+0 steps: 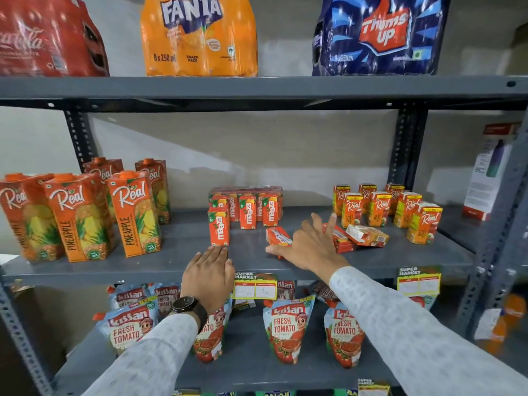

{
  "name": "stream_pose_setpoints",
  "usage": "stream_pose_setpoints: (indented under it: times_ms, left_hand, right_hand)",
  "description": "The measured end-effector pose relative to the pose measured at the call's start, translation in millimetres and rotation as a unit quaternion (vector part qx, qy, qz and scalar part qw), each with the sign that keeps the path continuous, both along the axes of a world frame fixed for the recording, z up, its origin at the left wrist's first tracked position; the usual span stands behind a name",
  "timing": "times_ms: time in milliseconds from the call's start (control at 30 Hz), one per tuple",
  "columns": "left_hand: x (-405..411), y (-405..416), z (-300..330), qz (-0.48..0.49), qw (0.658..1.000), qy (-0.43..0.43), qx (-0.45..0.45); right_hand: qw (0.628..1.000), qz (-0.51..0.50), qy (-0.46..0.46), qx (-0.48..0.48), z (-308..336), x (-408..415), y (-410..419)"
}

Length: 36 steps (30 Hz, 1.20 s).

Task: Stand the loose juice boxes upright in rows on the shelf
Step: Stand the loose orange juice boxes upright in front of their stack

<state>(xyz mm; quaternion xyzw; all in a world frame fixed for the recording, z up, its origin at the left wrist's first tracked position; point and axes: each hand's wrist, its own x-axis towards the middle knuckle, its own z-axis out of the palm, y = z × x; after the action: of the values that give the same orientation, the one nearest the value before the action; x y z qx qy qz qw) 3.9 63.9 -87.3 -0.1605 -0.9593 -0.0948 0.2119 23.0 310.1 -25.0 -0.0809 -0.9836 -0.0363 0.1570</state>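
Note:
On the grey middle shelf (171,267) one small Maaza juice box (219,226) stands upright in front of a row of Maaza boxes (248,210). My left hand (208,274) rests flat at the shelf's front edge just below that box, holding nothing. A Maaza box (277,236) lies on its side; my right hand (310,247) covers its right part, thumb under it and fingers spread. Two small Real boxes (367,236) lie toppled just right of that hand. Several small Real boxes (383,205) stand upright behind them.
Tall Real pineapple cartons (85,215) stand at the shelf's left. Soft-drink packs (200,35) fill the shelf above, ketchup pouches (288,327) the one below. Price tags (255,285) hang from the front edge. Slotted uprights (403,144) frame the bay.

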Motion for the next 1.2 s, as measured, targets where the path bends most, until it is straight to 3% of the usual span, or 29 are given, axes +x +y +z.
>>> stream_pose_setpoints:
  times_ms: [100,233,367,500,633,833,900,1033,1200]
  left_hand:
    - [-1,-1,-2,0.0,1.0,-0.001,0.002]
    - [-2,-2,-2,-0.001,1.0,0.001,0.0]
    - [-3,-2,-3,0.004,1.0,0.005,0.006]
    - [-2,-1,-3,-0.002,1.0,0.014,0.016]
    - [-3,-2,-4,-0.003,1.0,0.025,0.012]
    - [-5,0,-7,0.0,0.999,0.04,0.021]
    - [-6,1,-7,0.003,0.999,0.041,0.026]
    - [-7,3,-10,0.011,0.998,0.046,0.038]
    - [-7,2,-12,0.011,0.998,0.053,0.038]
  right_hand:
    - [1.0,-0.012,-0.013,-0.011,-2,-8,-7]
    - [0.994,0.022,0.005,-0.107,12,-18,-9]
    - [0.957,0.099,0.032,-0.272,31,-29,-11]
    - [0.94,0.135,0.052,-0.309,37,-46,-20]
    - [0.885,0.182,0.062,-0.424,17,-54,-33]
    - [0.806,0.173,0.15,-0.545,-30,-58,-45]
    - [0.811,0.158,0.169,-0.537,-30,-60,-49]
    - [0.885,0.086,0.2,-0.412,-36,-59,-55]
    - [0.902,0.081,0.227,-0.358,-41,-57,-55]
